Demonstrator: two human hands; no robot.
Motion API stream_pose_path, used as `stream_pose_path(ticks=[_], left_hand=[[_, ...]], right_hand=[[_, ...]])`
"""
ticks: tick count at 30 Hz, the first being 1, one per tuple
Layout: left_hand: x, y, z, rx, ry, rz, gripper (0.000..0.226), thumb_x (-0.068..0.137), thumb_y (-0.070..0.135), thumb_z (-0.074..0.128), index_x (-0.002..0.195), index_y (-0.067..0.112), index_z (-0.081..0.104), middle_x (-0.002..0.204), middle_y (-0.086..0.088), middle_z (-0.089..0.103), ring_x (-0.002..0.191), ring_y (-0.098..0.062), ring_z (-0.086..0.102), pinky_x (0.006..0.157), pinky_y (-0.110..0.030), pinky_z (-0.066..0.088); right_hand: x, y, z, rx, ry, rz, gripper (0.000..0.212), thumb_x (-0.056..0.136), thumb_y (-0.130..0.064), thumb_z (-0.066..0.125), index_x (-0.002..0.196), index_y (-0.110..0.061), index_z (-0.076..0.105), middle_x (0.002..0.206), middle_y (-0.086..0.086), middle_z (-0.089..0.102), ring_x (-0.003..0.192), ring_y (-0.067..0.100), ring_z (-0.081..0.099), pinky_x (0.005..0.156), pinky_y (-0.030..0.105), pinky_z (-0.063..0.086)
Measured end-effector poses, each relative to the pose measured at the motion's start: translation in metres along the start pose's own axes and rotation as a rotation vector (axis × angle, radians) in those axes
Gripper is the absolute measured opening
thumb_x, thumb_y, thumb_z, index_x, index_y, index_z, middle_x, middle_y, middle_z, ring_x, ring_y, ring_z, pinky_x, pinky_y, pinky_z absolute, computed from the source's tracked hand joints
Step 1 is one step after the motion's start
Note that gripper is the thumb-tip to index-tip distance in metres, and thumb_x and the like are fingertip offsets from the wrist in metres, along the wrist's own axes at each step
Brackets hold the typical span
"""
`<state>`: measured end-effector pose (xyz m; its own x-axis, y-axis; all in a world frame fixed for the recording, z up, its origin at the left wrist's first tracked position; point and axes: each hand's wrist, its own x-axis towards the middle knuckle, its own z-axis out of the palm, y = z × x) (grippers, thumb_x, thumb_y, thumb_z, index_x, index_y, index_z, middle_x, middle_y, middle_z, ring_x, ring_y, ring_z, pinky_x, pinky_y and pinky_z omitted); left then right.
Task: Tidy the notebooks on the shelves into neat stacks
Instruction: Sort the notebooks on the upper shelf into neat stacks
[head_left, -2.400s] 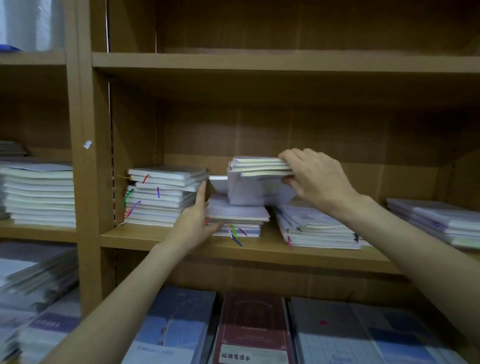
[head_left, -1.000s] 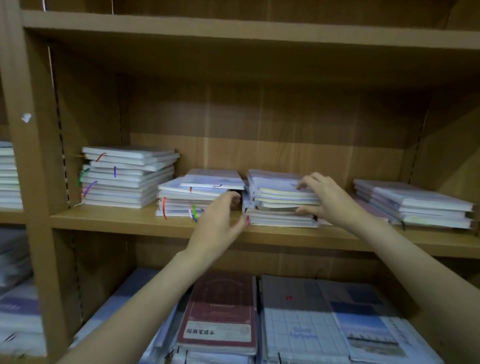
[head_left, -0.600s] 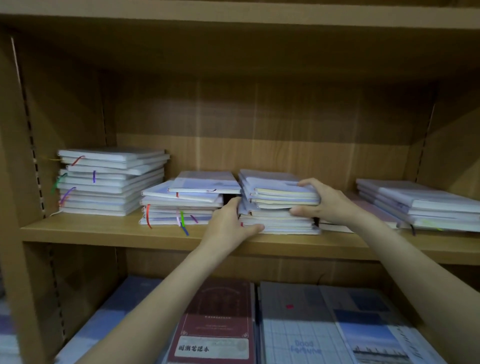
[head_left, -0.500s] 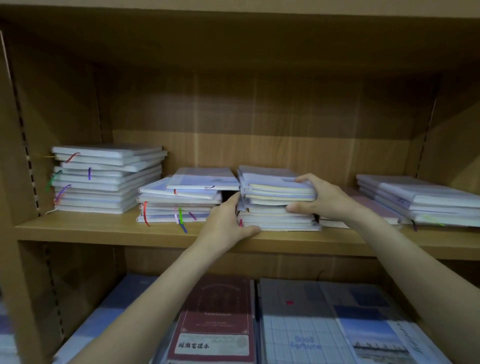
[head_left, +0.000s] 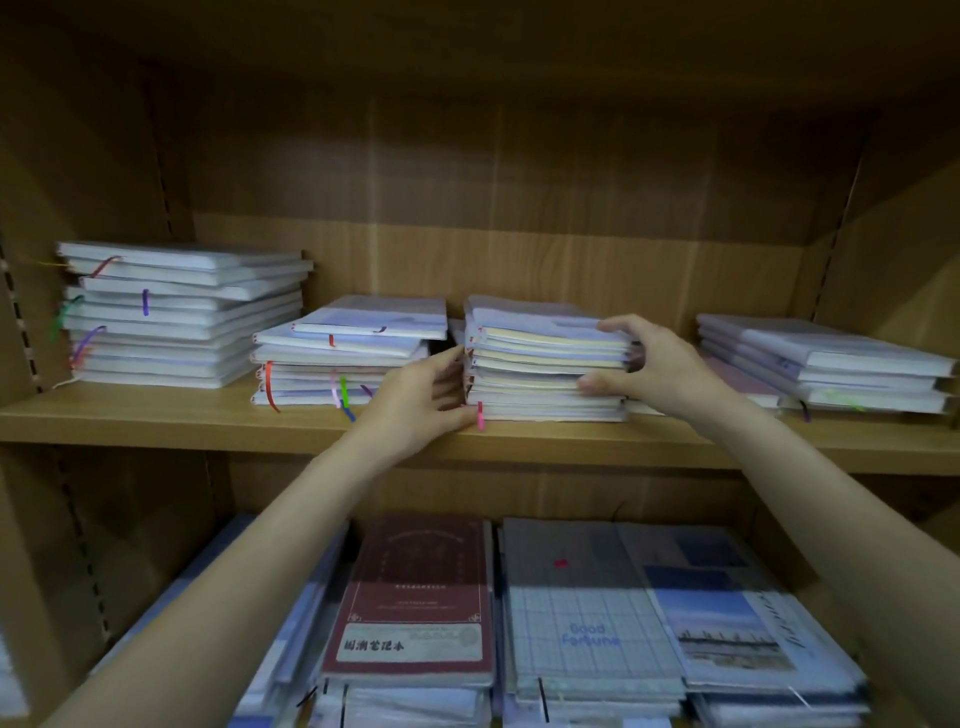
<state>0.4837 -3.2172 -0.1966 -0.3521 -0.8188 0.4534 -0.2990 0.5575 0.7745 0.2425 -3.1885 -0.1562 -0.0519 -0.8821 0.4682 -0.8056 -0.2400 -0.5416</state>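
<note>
Four stacks of white and pale-lilac notebooks sit on the wooden shelf (head_left: 218, 423). The middle stack (head_left: 545, 364) is between my hands. My left hand (head_left: 423, 395) presses flat against its left edge, thumb by the pink ribbon at the bottom. My right hand (head_left: 660, 364) grips the stack's right end, fingers over the top notebooks and thumb on the front edge lower down. To the left stand a shorter uneven stack (head_left: 348, 358) and a tall stack (head_left: 176, 317) with coloured ribbons. A fourth stack (head_left: 826, 364) lies at the right.
The shelf board overhead and the side walls (head_left: 898, 234) close in the compartment. On the shelf below lie larger notebooks: a maroon one (head_left: 415, 597), a grid-patterned one (head_left: 582, 603) and a blue photo-cover one (head_left: 727, 613).
My right hand set the notebooks it held onto the middle stack. My left hand moved from the shorter stack to the middle stack's left edge. Both hands now hold its sides.
</note>
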Motion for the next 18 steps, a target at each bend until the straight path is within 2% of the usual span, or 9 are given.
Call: stream_pose_path(ticks=[2, 4, 6, 9, 14, 16, 18], left_hand=[[-0.002, -0.001, -0.01, 0.021, 0.028, -0.031, 0.058, 0.084, -0.011, 0.057, 0.137, 0.004, 0.04, 0.123, -0.006, 0.057, 0.105, -0.013, 0.056, 0.092, -0.02, 0.044], [-0.004, -0.004, -0.018, 0.059, 0.075, -0.048, 0.047, 0.086, -0.011, 0.053, 0.131, 0.003, 0.048, 0.121, -0.013, 0.059, 0.099, -0.014, 0.06, 0.088, -0.017, 0.046], [-0.005, -0.004, -0.021, 0.063, 0.084, -0.058, 0.041, 0.086, -0.013, 0.051, 0.123, 0.004, 0.053, 0.113, -0.013, 0.063, 0.092, -0.013, 0.062, 0.082, -0.011, 0.048], [-0.006, -0.004, -0.018, 0.074, 0.027, -0.038, 0.043, 0.086, -0.014, 0.05, 0.119, 0.012, 0.053, 0.104, -0.008, 0.064, 0.088, -0.009, 0.063, 0.083, -0.011, 0.048], [-0.007, -0.003, -0.017, 0.115, -0.004, 0.013, 0.052, 0.087, -0.011, 0.051, 0.123, 0.027, 0.047, 0.105, -0.002, 0.064, 0.098, -0.01, 0.062, 0.093, -0.018, 0.046], [-0.009, -0.004, -0.018, 0.139, -0.024, 0.033, 0.057, 0.088, -0.01, 0.05, 0.126, 0.03, 0.042, 0.109, 0.0, 0.063, 0.102, -0.01, 0.061, 0.096, -0.022, 0.044], [-0.011, -0.004, -0.019, 0.136, -0.032, 0.033, 0.056, 0.088, -0.01, 0.05, 0.127, 0.029, 0.042, 0.11, 0.002, 0.062, 0.104, -0.008, 0.06, 0.097, -0.022, 0.043]], right_hand=[[-0.003, 0.003, -0.002, 0.006, 0.028, -0.007, 0.064, 0.07, -0.034, 0.08, 0.126, -0.024, 0.051, 0.12, 0.005, 0.047, 0.106, 0.016, 0.05, 0.093, 0.031, 0.044], [-0.005, 0.006, -0.003, 0.001, 0.058, -0.021, 0.059, 0.071, -0.03, 0.08, 0.123, -0.022, 0.053, 0.122, 0.006, 0.046, 0.109, 0.019, 0.052, 0.098, 0.036, 0.045], [-0.007, 0.004, -0.003, -0.042, 0.092, -0.063, 0.054, 0.073, -0.027, 0.079, 0.121, -0.02, 0.055, 0.123, 0.006, 0.045, 0.111, 0.02, 0.052, 0.099, 0.035, 0.044], [-0.01, -0.006, 0.001, -0.176, 0.093, -0.129, 0.054, 0.075, -0.033, 0.076, 0.124, -0.023, 0.053, 0.129, 0.003, 0.038, 0.117, 0.023, 0.042, 0.098, 0.031, 0.035], [-0.01, -0.026, 0.022, -0.479, 0.051, -0.219, 0.084, 0.069, -0.054, 0.073, 0.14, -0.032, 0.033, 0.146, 0.002, 0.025, 0.136, 0.022, 0.017, 0.112, 0.047, 0.01], [-0.009, -0.032, 0.032, -0.563, 0.017, -0.241, 0.091, 0.068, -0.06, 0.07, 0.143, -0.032, 0.026, 0.147, 0.001, 0.026, 0.137, 0.022, 0.018, 0.113, 0.053, 0.006], [-0.007, -0.035, 0.035, -0.614, 0.043, -0.251, 0.087, 0.071, -0.064, 0.065, 0.142, -0.031, 0.028, 0.142, -0.001, 0.035, 0.133, 0.022, 0.028, 0.112, 0.053, 0.007]])
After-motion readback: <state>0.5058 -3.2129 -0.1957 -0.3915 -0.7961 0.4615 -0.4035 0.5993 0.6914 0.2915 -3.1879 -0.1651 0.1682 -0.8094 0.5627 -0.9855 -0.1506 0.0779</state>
